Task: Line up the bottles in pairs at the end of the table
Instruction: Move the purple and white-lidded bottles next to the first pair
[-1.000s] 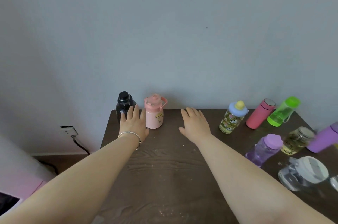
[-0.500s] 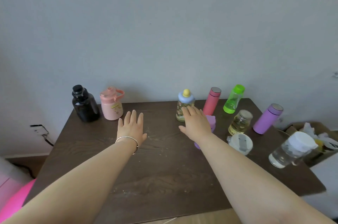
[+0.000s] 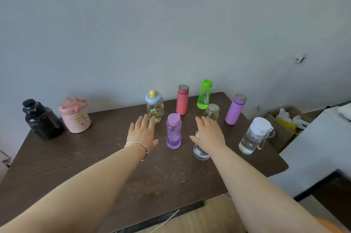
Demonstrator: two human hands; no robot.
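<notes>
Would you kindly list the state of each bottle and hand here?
black bottle: upright, capped
pink jug: upright, capped
cartoon bottle: upright
purple clear bottle: upright
left hand: open, empty
right hand: open, over a clear bottle

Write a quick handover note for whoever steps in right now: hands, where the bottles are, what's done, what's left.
Left hand: open, holding nothing, over the table beside the translucent purple bottle.
Right hand: open, over a clear bottle, not gripping it.
Done: black bottle and pink jug stand side by side at the table's left end by the wall.
Left: eight loose bottles on the right half. Duck-cap bottle, red flask, green bottle, small jar, purple flask, white-cap bottle, plus the two by the hands. Pair them up next.
</notes>
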